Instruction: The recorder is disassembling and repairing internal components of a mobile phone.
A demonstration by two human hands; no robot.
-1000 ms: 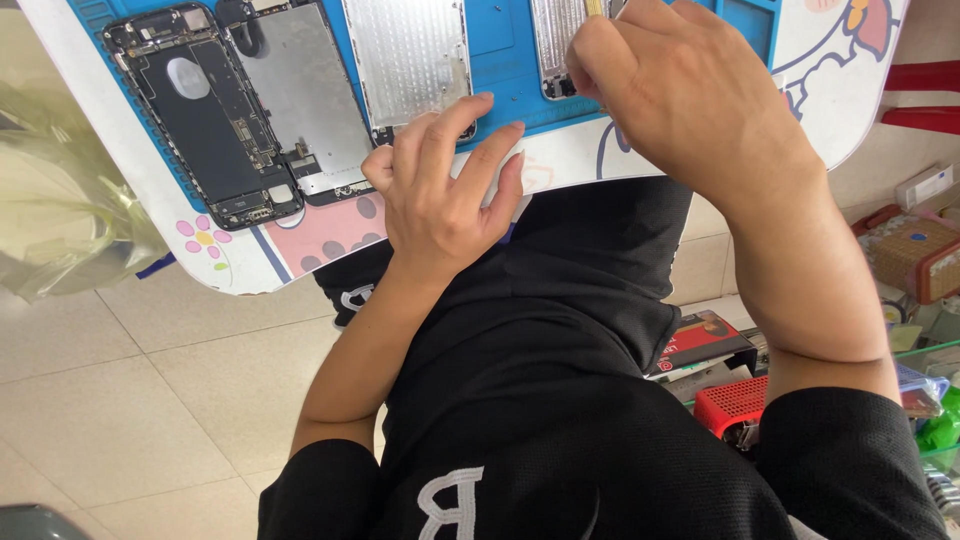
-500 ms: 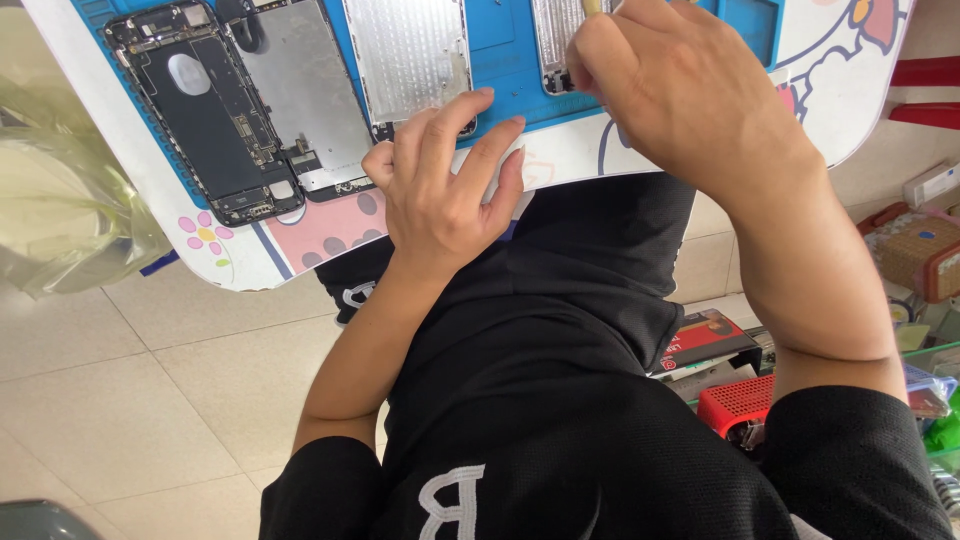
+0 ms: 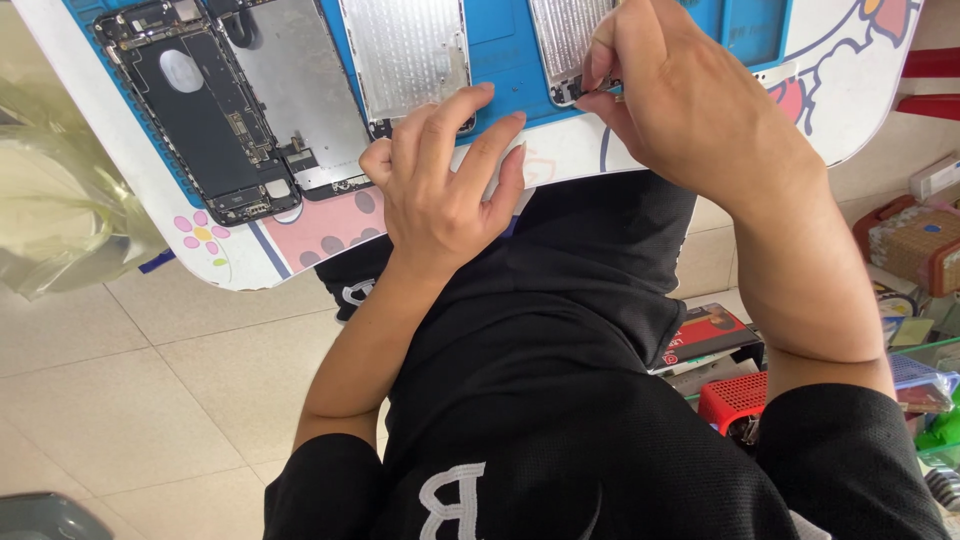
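Metal shield plate (image 3: 568,45), ribbed and silvery, lies on the blue work mat (image 3: 510,70) at about one o'clock from the middle of my view, its long axis running twelve to six, near end toward me and far end cut off by the top edge. My right hand (image 3: 690,110) is curled over its near corner, fingers bunched and pinched together at the plate's lower right edge; something thin sits between the fingertips, but I cannot tell what it is, too much of it is hidden.

My left hand (image 3: 445,190) rests at the near edge of the mat, around the centre of the view, fingers spread and loosely open, holding nothing. Its fingertips touch the bottom end of a second shield plate (image 3: 405,55), which lies at twelve o'clock, parallel to the first, long axis again twelve to six.

Over at ten o'clock lies an opened phone body (image 3: 205,120), dark inside, tilted so its long axis runs roughly eleven to five. Just beside it, touching along one edge, is a grey screen backing (image 3: 300,95) with the same tilt.

All of this sits on the white table (image 3: 240,255) with flower prints at its near edge. At three to four o'clock, on the floor, a red basket (image 3: 740,400).
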